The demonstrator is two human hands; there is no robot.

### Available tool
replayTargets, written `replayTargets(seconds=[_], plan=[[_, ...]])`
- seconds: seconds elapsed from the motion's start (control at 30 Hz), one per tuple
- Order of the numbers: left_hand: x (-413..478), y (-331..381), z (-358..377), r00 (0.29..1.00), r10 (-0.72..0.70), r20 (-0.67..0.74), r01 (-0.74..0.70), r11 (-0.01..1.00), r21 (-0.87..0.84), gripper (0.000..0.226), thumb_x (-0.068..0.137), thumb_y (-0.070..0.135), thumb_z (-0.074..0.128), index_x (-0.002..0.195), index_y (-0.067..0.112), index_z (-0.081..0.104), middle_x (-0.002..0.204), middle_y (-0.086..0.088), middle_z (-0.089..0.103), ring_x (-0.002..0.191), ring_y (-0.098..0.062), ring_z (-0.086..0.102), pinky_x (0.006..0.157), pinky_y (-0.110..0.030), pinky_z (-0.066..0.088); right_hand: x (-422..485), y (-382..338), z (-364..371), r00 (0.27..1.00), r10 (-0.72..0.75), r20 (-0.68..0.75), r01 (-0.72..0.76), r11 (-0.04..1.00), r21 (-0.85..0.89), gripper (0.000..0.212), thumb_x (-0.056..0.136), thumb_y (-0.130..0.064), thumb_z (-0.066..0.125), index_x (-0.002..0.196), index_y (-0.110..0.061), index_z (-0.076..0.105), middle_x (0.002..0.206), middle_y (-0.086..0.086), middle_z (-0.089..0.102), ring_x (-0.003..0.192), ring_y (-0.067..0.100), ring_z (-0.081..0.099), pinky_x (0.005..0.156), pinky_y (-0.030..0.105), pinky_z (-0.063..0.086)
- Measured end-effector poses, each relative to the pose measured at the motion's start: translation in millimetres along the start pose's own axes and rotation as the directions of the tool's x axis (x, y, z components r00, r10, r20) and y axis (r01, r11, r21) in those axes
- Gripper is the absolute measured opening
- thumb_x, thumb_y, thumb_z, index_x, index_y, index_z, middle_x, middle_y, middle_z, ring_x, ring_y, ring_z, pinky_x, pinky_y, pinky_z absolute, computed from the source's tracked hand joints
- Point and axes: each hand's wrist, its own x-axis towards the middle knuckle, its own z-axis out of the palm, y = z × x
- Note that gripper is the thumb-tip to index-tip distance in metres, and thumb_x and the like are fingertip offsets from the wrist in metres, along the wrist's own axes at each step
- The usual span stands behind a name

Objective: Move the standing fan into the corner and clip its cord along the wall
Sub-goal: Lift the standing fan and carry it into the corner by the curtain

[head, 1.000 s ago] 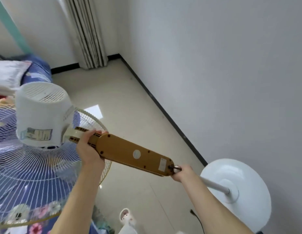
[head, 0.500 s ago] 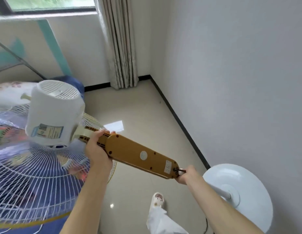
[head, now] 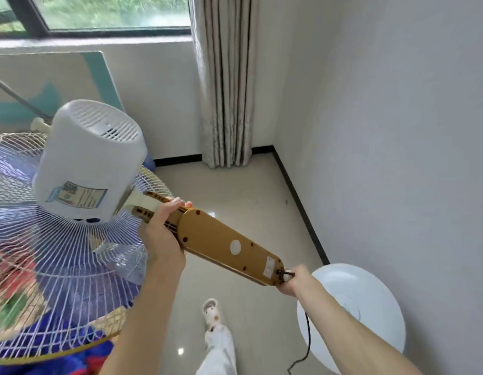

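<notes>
The standing fan is tilted, carried off upright. Its white motor housing (head: 89,163) and wire cage (head: 56,266) are at the left. My left hand (head: 162,236) grips the upper end of the tan control column (head: 224,242) near the head. My right hand (head: 294,280) holds the pole just below the column's lower end. The round white base (head: 370,301) hangs near the right wall, close to the floor. A black cord (head: 306,342) trails down from below my right forearm. The corner (head: 272,147) lies ahead, beside a curtain.
A striped curtain (head: 224,85) hangs down to the floor left of the corner, under a window (head: 108,12). Black skirting (head: 300,201) runs along the right wall. A bed with colourful bedding (head: 13,269) shows through the cage at left. My slippered foot (head: 212,312) is below.
The view has lifted and moved towards the corner, so the window and curtain now show. The fan head sits higher in view. Both hands keep the same grips.
</notes>
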Motion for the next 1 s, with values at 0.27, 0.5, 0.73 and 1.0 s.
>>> replayTargets(seconds=[0.27,0.5,0.73,1.0], plan=[[201.6,10.4,82.3,0.997,-0.016,-0.079,0.018,0.999,0.027,0.041,0.05,0.019,0.077,0.087,0.007,0.065,0.088,-0.016,0.062,0.08,-0.03,0.062,0.068,-0.032,0.052,36.9,-96.9,204.3,0.999,0.051,-0.017,-0.05,0.999,0.019,0.039,0.085,-0.001,0.03,0.116,-0.008,0.053,0.114,0.009,0.066,0.09,0.031,0.069,0.083,0.048,0.057],[352.7,-3.8,160.2,0.988,0.025,-0.155,-0.012,0.996,0.086,0.022,0.064,0.02,0.072,0.085,0.014,0.065,0.084,-0.01,0.066,0.078,-0.027,0.065,0.065,-0.03,0.053,87.7,-196.8,361.0,0.999,0.029,-0.028,-0.033,0.989,-0.147,0.034,0.084,-0.005,0.035,0.114,-0.013,0.048,0.103,0.014,0.059,0.072,0.031,0.063,0.056,0.046,0.054],[470.5,-43.2,246.5,0.955,0.045,-0.293,-0.009,0.992,0.122,0.019,0.066,0.018,0.073,0.084,0.012,0.069,0.086,-0.011,0.069,0.081,-0.027,0.068,0.067,-0.032,0.054,149.7,-297.3,489.8,1.0,0.028,0.012,-0.022,0.938,-0.347,0.029,0.089,-0.009,0.038,0.114,-0.019,0.05,0.11,0.006,0.06,0.093,0.027,0.065,0.089,0.041,0.052],[598.9,-66.6,315.8,0.923,0.049,-0.38,0.021,0.984,0.178,0.028,0.064,0.024,0.075,0.09,0.015,0.072,0.092,-0.007,0.073,0.087,-0.025,0.068,0.066,-0.031,0.052,185.5,-382.3,628.6,0.996,0.025,0.091,0.017,0.899,-0.437,0.021,0.083,0.002,0.04,0.083,-0.011,0.057,0.08,0.008,0.061,0.049,0.026,0.068,0.089,0.037,0.055]])
